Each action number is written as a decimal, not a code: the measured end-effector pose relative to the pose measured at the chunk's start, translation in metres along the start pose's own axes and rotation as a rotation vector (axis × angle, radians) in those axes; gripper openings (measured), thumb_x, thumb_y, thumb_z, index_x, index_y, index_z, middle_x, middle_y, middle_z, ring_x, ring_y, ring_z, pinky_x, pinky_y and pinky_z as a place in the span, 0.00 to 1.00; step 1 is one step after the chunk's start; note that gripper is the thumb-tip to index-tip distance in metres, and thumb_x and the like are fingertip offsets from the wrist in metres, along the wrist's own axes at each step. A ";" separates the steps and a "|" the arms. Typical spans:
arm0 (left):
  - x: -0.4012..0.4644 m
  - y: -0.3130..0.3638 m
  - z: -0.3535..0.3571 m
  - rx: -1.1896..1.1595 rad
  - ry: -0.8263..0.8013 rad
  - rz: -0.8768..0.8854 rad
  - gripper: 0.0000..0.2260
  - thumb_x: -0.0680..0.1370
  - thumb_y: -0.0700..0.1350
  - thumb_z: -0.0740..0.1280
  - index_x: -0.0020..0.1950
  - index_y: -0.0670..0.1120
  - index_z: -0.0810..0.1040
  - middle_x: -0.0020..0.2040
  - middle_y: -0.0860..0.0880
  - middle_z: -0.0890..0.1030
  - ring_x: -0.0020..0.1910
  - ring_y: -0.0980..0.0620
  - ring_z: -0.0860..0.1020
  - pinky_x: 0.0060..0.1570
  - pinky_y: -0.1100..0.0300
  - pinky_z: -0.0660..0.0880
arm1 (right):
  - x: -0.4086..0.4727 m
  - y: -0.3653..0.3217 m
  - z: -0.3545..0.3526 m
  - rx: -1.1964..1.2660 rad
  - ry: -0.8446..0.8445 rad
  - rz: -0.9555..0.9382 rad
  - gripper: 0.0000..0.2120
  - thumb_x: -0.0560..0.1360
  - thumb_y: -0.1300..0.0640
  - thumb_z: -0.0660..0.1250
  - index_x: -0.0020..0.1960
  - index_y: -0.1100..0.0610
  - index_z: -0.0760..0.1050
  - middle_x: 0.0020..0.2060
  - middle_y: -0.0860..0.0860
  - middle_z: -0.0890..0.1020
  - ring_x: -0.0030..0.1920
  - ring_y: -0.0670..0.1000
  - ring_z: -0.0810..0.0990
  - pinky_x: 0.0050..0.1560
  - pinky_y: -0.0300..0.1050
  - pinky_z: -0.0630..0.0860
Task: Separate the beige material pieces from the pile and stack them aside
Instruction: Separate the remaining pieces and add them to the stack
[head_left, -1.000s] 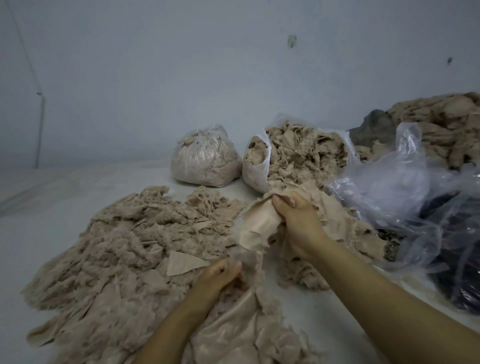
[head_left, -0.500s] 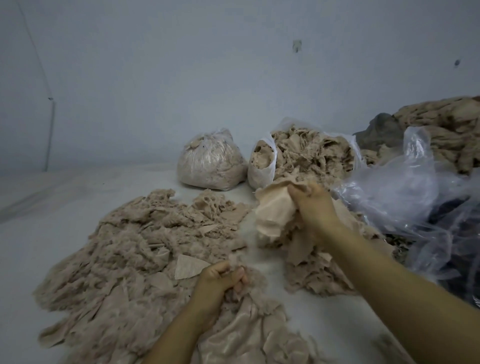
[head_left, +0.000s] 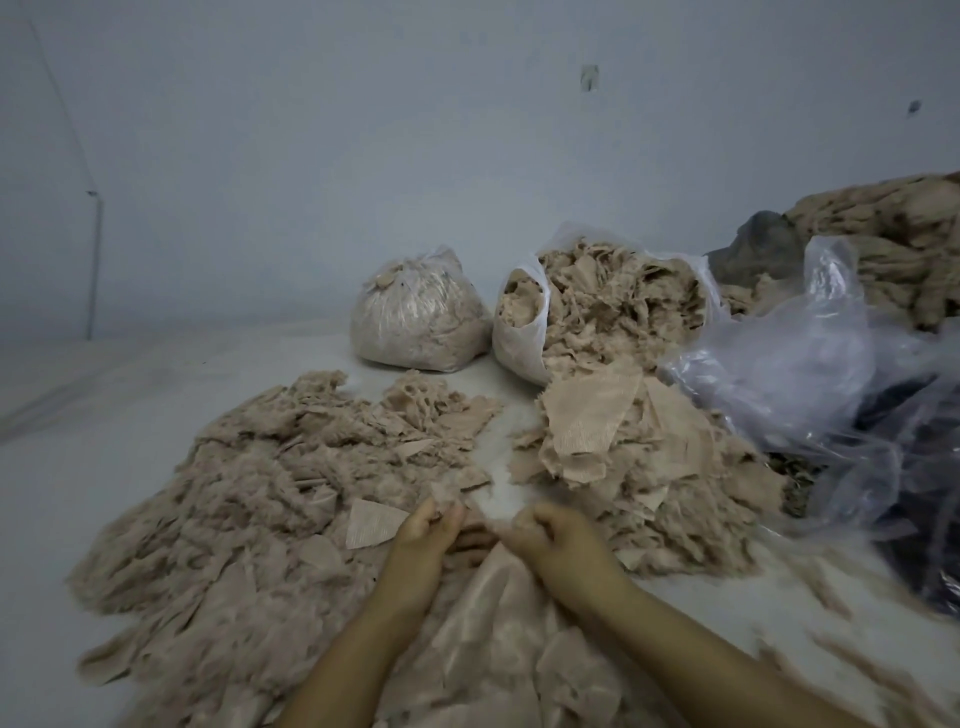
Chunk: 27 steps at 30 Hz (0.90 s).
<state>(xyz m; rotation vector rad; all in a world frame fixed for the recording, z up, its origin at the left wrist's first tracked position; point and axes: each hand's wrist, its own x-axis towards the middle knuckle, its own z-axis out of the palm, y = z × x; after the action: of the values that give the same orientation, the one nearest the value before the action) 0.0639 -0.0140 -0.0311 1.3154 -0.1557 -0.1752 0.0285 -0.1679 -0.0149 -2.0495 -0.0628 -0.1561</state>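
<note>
We have both hands low at the near edge of the big pile (head_left: 249, 499), which spreads over the white surface (head_left: 104, 395) to our left. Our left hand (head_left: 423, 535) has its fingers curled on a small scrap at the edge of the pile, and our right hand (head_left: 550, 530) has its fingers curled too, pinching the top of the smooth beige sheet (head_left: 493, 623) that lies between our forearms. The hands are near each other but apart.

To do this step well, we think we should grip only one layer, lift it slowly and shake it a little, because the fluffy fibres cling to the flat pieces. The left hand can press the pile down while the right hand pulls.

The sorted stack (head_left: 623, 457) sits to the right, just in front of the open bag (head_left: 524, 338).

Half a second ago our right hand was up at this stack and held a folded beige piece over it. Now that piece lies on top of the stack and the right hand has come back beside the left one.
</note>
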 end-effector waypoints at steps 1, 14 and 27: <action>-0.001 0.000 0.000 0.032 -0.063 -0.022 0.11 0.76 0.48 0.65 0.52 0.40 0.77 0.45 0.44 0.85 0.43 0.49 0.83 0.39 0.60 0.79 | 0.001 -0.002 -0.003 0.122 0.034 0.012 0.11 0.75 0.57 0.68 0.35 0.54 0.72 0.30 0.49 0.74 0.33 0.47 0.72 0.37 0.43 0.69; 0.004 0.007 -0.011 -0.111 0.131 -0.014 0.05 0.76 0.40 0.67 0.51 0.42 0.78 0.37 0.48 0.85 0.35 0.53 0.83 0.31 0.61 0.78 | -0.014 0.005 -0.007 0.138 0.060 0.030 0.11 0.77 0.52 0.65 0.37 0.49 0.70 0.26 0.40 0.73 0.30 0.40 0.69 0.33 0.34 0.65; -0.011 0.000 0.007 0.349 -0.355 0.215 0.16 0.76 0.49 0.66 0.58 0.41 0.79 0.54 0.48 0.83 0.54 0.54 0.80 0.53 0.61 0.75 | 0.007 -0.017 0.000 0.328 0.287 -0.052 0.11 0.76 0.56 0.69 0.38 0.61 0.75 0.29 0.45 0.75 0.30 0.41 0.72 0.33 0.33 0.69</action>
<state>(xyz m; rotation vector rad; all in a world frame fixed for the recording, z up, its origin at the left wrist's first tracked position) 0.0521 -0.0182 -0.0299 1.5944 -0.6503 -0.2033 0.0336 -0.1599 0.0010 -1.6824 0.0353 -0.4415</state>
